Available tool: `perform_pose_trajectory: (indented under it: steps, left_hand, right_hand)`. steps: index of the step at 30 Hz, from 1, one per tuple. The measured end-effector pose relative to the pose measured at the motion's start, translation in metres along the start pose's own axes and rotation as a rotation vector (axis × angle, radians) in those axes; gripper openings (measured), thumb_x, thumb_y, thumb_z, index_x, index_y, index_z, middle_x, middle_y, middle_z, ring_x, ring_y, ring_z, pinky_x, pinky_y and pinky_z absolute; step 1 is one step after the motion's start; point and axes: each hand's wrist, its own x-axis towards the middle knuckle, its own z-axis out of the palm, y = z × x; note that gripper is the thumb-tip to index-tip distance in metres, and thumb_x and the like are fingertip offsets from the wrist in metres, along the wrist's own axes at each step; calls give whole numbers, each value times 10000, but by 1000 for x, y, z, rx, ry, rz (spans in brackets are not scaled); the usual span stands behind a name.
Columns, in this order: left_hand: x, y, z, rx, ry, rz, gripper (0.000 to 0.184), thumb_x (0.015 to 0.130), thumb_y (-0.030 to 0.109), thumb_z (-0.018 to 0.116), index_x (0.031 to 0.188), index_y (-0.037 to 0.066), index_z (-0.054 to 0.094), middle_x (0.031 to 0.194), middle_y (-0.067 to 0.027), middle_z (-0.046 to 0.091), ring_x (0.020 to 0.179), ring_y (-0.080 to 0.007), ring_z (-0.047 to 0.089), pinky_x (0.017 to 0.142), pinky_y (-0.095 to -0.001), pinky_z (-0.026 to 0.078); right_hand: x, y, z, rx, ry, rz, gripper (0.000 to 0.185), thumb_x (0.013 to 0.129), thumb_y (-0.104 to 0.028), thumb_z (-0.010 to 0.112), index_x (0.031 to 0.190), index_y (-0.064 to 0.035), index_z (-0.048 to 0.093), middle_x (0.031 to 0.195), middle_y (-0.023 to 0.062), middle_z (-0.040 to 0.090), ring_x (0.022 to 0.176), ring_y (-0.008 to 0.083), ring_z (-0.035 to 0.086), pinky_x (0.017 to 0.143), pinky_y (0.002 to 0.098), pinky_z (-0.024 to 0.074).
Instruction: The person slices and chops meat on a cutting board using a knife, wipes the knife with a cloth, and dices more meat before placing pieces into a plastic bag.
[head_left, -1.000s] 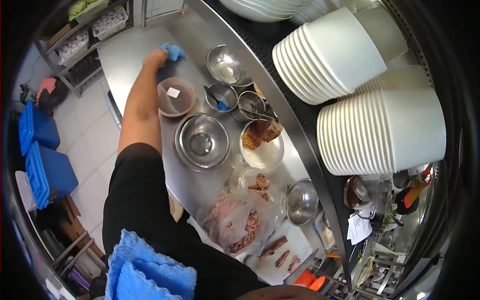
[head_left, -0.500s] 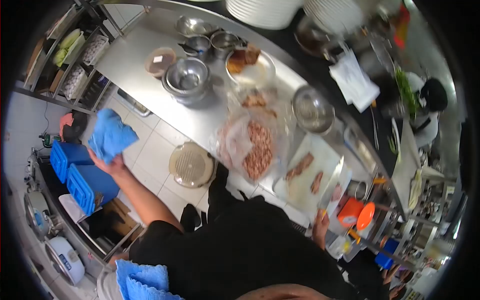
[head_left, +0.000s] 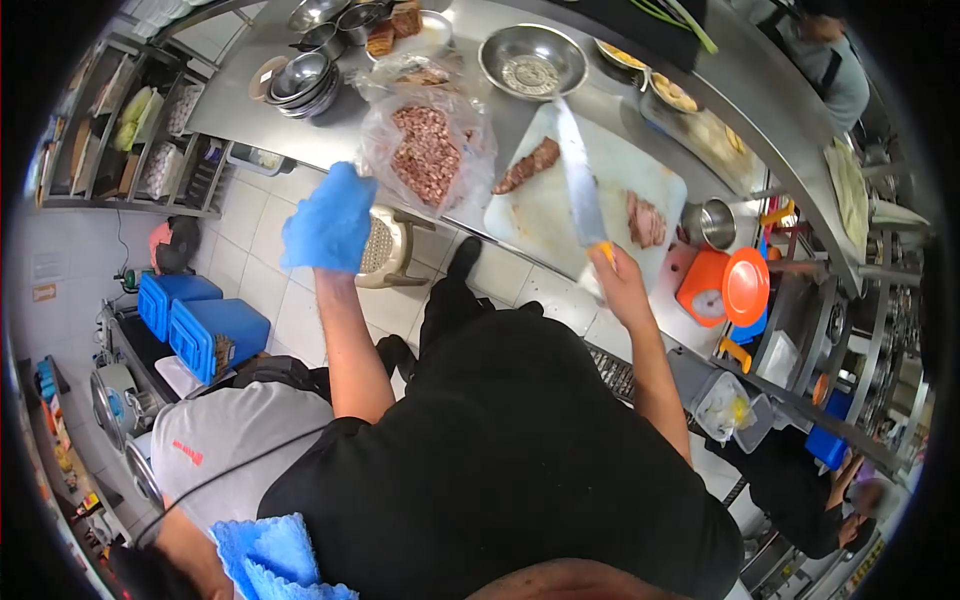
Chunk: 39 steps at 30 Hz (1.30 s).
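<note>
My left hand (head_left: 336, 272) is almost wholly covered by a blue cloth (head_left: 330, 220), bunched over the fingers, just off the table's front edge. With my right hand (head_left: 620, 280) I grip the orange handle of a large knife (head_left: 578, 180). Its broad blade points away from me over the white cutting board (head_left: 520, 215). To the blade's left lies a long piece of browned meat (head_left: 527, 166); to its right are slices of meat (head_left: 646, 220). Left of the board, an open plastic bag holds chopped meat (head_left: 425, 150).
Behind the board stands a steel bowl (head_left: 532, 62); stacked bowls (head_left: 302, 82) are at the left. An orange scale (head_left: 702, 290) and a steel pot (head_left: 710, 222) sit at right. A stool (head_left: 385, 250) is under the table edge. A person in a grey shirt (head_left: 235, 440) is close on my left.
The blue cloth has come rightward, nearer the table, and now covers my left hand. My right hand has brought the knife over the cutting board. The view has shifted.
</note>
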Motion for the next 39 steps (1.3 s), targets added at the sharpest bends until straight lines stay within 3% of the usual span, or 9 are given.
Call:
perform_pose_trajectory:
  steps: [6,10,11,15,18,25,28,34,39]
  left_hand:
    - [-26,-95,59,-65,-65,-365,614,1093,521,510,1502,63,513,1488,-145,594,1310,-316,612,1084,-458,545]
    - [-37,-126,124,-174,-257,-492,583,1084,513,539,1470,76,537,1434,-130,628,1264,-280,643,1056,-443,561]
    - [-41,-121,143,-205,-291,-526,508,1066,404,630,1449,79,552,1378,-120,659,1199,-252,680,1009,-405,586]
    - [-36,-150,117,56,-147,-450,328,967,25,705,1291,18,656,1207,-112,730,1061,-258,732,952,-376,608]
    - [-24,-152,126,220,-36,-388,355,969,-46,615,1319,7,616,1263,-136,692,1139,-274,712,997,-418,607]
    - [30,-116,114,151,250,-280,357,1023,18,486,1355,-16,613,1324,-202,688,1214,-348,689,1068,-506,576]
    - [61,-81,102,42,317,-204,289,1003,0,559,1269,-13,671,1253,-181,723,1143,-329,715,1043,-485,585]
    - [115,-23,8,162,218,30,326,1044,123,578,1343,24,661,1314,-137,726,1207,-285,701,1100,-462,555]
    - [95,12,-5,195,365,17,358,1079,164,512,1387,22,627,1390,-139,684,1292,-285,656,1140,-456,521]
  right_hand:
    - [13,-46,44,377,-272,-3,365,1118,-388,578,1158,-29,635,761,-36,532,520,52,489,427,257,412]
    - [13,-62,59,435,-370,-42,362,1129,-383,557,1155,-30,637,769,-38,536,496,52,481,424,251,416]
    - [12,-63,62,429,-371,-53,363,1131,-383,551,1155,-30,637,772,-38,540,494,51,481,423,248,414]
    - [20,-45,74,315,-314,-139,291,1095,-297,574,1160,-20,637,735,-5,593,490,81,519,438,281,439]
    - [29,-42,77,166,-316,-166,198,1079,-183,532,1129,-21,635,714,5,599,499,85,537,440,290,426]
    - [27,-76,68,-89,-381,-115,344,1085,-364,622,1063,-22,639,689,-4,537,515,92,490,478,319,428]
    - [29,-73,58,-187,-489,-87,390,1089,-417,628,1028,-31,629,702,-12,519,539,82,472,489,314,417]
    - [10,-59,25,-165,-527,4,352,1096,-395,620,1124,-47,662,732,-53,521,566,45,482,482,277,423]
    - [5,-52,3,-79,-427,87,343,1113,-398,589,1151,-67,671,704,-82,482,505,18,444,444,243,403]
